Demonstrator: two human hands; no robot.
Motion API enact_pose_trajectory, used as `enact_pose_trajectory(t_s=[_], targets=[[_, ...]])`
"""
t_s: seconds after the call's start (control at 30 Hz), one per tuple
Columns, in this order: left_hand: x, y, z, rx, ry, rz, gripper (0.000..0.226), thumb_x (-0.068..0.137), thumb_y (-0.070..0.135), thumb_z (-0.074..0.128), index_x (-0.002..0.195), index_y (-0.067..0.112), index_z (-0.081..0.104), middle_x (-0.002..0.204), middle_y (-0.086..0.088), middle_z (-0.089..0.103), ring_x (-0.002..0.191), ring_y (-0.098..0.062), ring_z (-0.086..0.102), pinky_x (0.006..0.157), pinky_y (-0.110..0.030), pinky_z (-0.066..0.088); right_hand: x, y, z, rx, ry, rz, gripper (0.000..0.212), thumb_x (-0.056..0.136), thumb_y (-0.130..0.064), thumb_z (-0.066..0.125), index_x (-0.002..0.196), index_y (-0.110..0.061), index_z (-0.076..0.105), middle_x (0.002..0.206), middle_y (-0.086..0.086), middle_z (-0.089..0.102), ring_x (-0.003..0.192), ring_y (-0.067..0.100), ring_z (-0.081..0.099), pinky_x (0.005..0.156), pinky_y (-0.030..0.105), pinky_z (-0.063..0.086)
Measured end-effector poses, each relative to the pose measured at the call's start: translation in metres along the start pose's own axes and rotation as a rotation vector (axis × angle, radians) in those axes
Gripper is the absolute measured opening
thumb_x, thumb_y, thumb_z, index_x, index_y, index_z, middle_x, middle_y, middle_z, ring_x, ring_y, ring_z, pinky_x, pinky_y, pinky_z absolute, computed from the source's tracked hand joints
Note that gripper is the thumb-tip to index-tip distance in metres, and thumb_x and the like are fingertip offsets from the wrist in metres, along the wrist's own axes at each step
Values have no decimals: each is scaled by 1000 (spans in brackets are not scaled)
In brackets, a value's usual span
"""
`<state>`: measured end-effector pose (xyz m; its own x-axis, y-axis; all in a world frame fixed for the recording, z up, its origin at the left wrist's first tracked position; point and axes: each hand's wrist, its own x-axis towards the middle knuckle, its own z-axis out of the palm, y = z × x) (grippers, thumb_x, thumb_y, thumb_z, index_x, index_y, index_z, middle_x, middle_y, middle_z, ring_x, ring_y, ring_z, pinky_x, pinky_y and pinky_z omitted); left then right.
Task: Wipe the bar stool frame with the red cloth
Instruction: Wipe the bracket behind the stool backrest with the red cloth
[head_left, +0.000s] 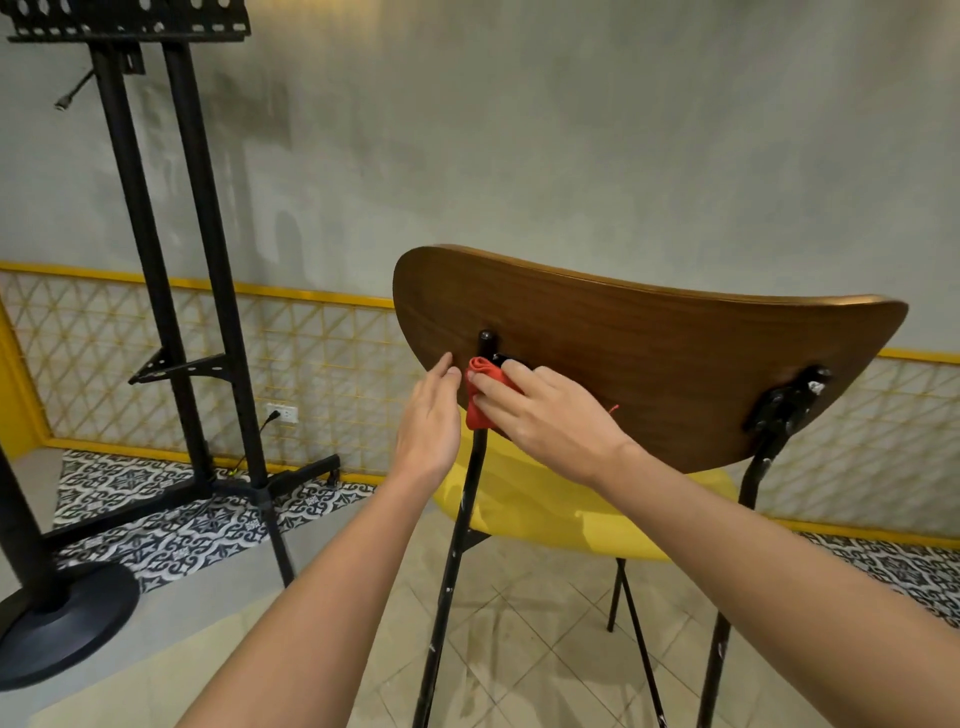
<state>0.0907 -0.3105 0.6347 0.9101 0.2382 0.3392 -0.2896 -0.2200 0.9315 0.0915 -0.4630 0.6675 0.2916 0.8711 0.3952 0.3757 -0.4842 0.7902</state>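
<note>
Two bare hands meet at the lower left corner of the wooden backrest (649, 353), where the black bar stool frame (457, 519) runs up the back of the wood. The red cloth (480, 384) is bunched around the frame's left post, just under the post's rounded top end and against the back face of the backrest. The right hand (545, 410) lies over the cloth with its fingers curved round it, holding it onto the post; its thumb is hidden. A loose red thread (614, 408) shows beyond that hand, against the wood. The left hand (428, 421) sits just left of the cloth and holds nothing. Its fingers are straight and close together, with the tips at the backrest's left edge, touching or almost touching the cloth; I cannot tell which.

Below the backrest lies the yellow seat (545, 514), and the left post slants down past it, flecked with pale marks. At the backrest's lower right corner a black bracket (784, 402), chipped white, joins the second post. Well to the left of the backrest a tall black stand (156, 234) with two uprights rises before the grey wall. A white wall outlet (283, 414) with a plug in it sits low between that stand and the backrest. Farther left still, a round black base (62, 618) rests on the floor.
</note>
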Motion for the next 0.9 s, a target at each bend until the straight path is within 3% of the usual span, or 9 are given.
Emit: enact_pose_trajectory(t_s=[0.13, 0.23, 0.37, 0.5, 0.73, 0.9], targets=[[-3, 5, 0, -21, -18, -17, 47, 102, 39, 20, 145, 27, 33, 150, 5, 35, 137, -12, 32, 116, -38, 24, 10, 14, -12, 34, 120, 122, 41, 83, -11, 52, 124, -8, 58, 133, 13, 54, 108, 31, 58, 72, 35, 52], [-4, 9, -3, -38, -29, -40, 47, 102, 38, 20, 145, 27, 33, 150, 5, 35, 137, -15, 33, 116, -40, 24, 10, 12, -10, 73, 113, 122, 44, 80, -11, 64, 124, -8, 59, 133, 13, 54, 105, 31, 58, 73, 36, 53], [-6, 12, -5, -52, -36, -54, 46, 102, 35, 21, 145, 25, 34, 151, 5, 34, 138, -14, 31, 116, -37, 23, 3, 8, -4, 29, 0, -46, 48, 73, -19, 76, 119, -13, 64, 128, 7, 59, 108, 27, 59, 73, 31, 51], [-4, 11, -8, -51, -58, -33, 46, 103, 34, 22, 145, 22, 34, 151, 4, 34, 138, -12, 30, 117, -36, 22, 4, 13, -11, 61, 105, 88, 39, 82, -12, 60, 120, -9, 62, 130, 11, 58, 115, 31, 56, 74, 35, 51], [-4, -1, -5, -27, -66, -39, 44, 101, 34, 27, 144, 25, 36, 150, 6, 35, 138, -8, 29, 114, -27, 22, -4, -3, 2, 34, -24, -51, 43, 71, -17, 76, 113, -11, 67, 123, 9, 62, 116, 28, 56, 74, 31, 50], [-3, -5, -8, -32, -64, -43, 44, 100, 39, 29, 143, 28, 38, 148, 5, 39, 136, -10, 34, 115, -37, 26, 3, 0, -1, 32, 50, 37, 45, 77, -17, 72, 120, -10, 62, 129, 10, 58, 117, 29, 55, 75, 32, 50]])
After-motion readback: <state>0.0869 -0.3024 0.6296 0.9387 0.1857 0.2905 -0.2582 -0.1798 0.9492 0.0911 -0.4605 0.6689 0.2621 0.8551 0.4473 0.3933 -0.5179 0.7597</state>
